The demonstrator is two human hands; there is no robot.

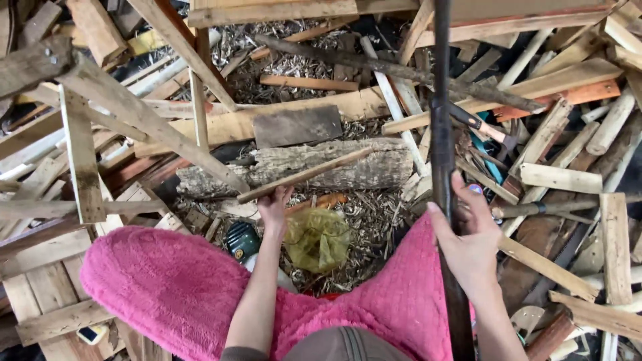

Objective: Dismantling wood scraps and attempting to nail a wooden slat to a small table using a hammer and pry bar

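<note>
Two hands busy: left hand [274,208] pinches thin wood stick [304,176] lying across bark log [301,167]; right hand [468,244] grips long dark handle [442,154], upright. Advice: steady stick on log, keep left fingers clear, strike controlled.

Free room: a small patch of wood shavings [364,214] is left open near the log [301,167], between the left hand [273,208] and right hand [468,247]. Obstacles: the far side is barred by the log; left and right are hemmed by piled planks [87,167]; the centre-right is crossed by a dark upright pole [441,134].
</note>
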